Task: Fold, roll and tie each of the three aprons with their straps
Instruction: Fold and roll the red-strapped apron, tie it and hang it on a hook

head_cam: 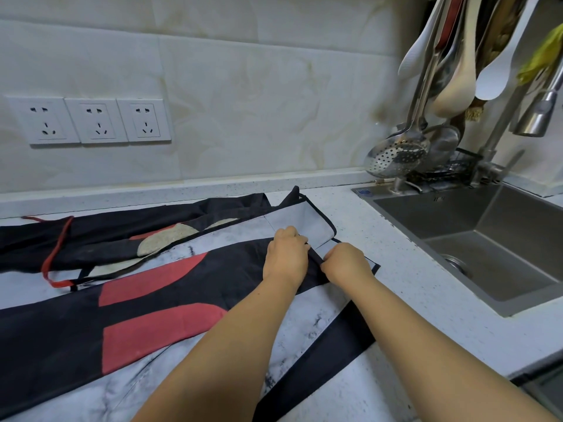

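White speckled stone counter (396, 269) carrying black apron with red shapes and white marbled patches (158, 300), spread flat from the left edge across the front, right end stopping short of the sink. Behind it, along the back edge, second black apron with beige round patches (170, 239), thin red strap (56, 248) looped loosely on top near the back left corner. Pale grey fabric flap with black trim (304, 219) lying just beyond the hands toward the back edge; cannot tell which apron it belongs to. Left hand (286, 254) knuckles-up at the right end of the near apron, fingers (294, 236) curled tight, pinching the fabric edge. Right hand (345, 263) just beside it, almost touching, fingers (333, 252) curled too, pinching thin black strap (315, 254) at the same edge. Both bare forearms stretched over the near apron from the front edge. Stainless steel sink basin (487, 239) sunk into the counter's right end, steel faucet (536, 114) above it. Perforated steel skimmer (396, 153) hanging among other utensils over the back right corner. Three white wall sockets (91, 120) in a row on the tiled wall above the back left.
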Motion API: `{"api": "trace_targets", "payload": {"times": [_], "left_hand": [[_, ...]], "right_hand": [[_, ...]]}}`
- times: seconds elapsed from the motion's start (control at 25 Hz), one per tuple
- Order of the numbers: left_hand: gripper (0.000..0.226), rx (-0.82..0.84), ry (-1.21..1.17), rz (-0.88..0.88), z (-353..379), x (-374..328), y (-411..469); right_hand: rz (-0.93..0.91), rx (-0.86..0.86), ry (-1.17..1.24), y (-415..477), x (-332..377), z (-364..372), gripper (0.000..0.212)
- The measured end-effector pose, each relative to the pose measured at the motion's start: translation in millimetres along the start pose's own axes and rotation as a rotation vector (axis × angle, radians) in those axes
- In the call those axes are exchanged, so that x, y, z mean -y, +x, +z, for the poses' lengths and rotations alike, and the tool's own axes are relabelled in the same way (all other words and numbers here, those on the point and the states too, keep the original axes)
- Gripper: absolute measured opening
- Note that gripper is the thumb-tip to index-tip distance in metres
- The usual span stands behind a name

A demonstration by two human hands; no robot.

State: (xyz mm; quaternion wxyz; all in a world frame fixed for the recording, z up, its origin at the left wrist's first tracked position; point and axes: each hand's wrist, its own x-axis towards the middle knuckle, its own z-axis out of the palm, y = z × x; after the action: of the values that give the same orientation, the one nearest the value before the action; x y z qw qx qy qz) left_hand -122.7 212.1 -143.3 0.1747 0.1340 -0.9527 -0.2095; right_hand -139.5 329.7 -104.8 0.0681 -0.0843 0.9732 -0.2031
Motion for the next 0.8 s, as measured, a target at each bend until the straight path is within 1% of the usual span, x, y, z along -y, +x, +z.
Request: {"api": "trace_targets", "payload": {"times": [0.08, 0.16, 0.2, 0.28, 0.32, 0.4, 0.52, 0.6, 0.64, 0.68, 0.76, 0.8], "left_hand": [[0.033, -0.008, 0.05, 0.061, -4, -1, -1], [0.037, -0.029, 0.071, 0.076, -6, -3, -2], [0.035, -0.052, 0.075, 0.063, -7, -4, -3], [0.033, -0.082, 0.048, -0.001, -9, -5, -3], [0.033, -0.082, 0.032, -0.028, -10, -4, -3], [0.03, -0.081, 0.007, -0.052, -10, -3, -4], [0.026, -0.081, -0.068, -0.091, -10, -2, -5], [0.025, -0.106, -0.113, -0.117, -12, -2, -5], [0.024, -0.119, -0.12, -0.115, -12, -2, -6], [0.023, -0.127, -0.111, -0.103, -13, -2, -7], [0.025, -0.121, -0.043, -0.065, -14, -4, -8], [0.028, -0.102, 0.027, -0.045, -15, -6, -9]], "right_hand": [[0.003, 0.04, -0.003, 6, 1, -1, 0.034], [-0.074, 0.012, -0.024, 1, 5, 0, 0.032], [-0.144, -0.048, -0.056, -5, 7, 2, 0.029], [-0.314, -0.226, -0.174, -23, 12, 11, 0.015], [-0.39, -0.279, -0.23, -31, 13, 16, 0.02], [-0.492, -0.272, -0.296, -33, 12, 18, 0.029], [-0.425, -0.127, -0.19, -25, 8, 8, 0.019], [-0.295, -0.024, -0.033, -12, 4, 2, 0.02], [-0.227, -0.005, 0.027, -8, 3, 2, 0.018], [-0.174, 0.001, 0.031, -8, 4, 2, 0.018], [-0.116, -0.006, -0.032, -9, 9, 4, 0.033], [-0.099, -0.01, -0.053, -10, 12, 4, 0.036]]}}
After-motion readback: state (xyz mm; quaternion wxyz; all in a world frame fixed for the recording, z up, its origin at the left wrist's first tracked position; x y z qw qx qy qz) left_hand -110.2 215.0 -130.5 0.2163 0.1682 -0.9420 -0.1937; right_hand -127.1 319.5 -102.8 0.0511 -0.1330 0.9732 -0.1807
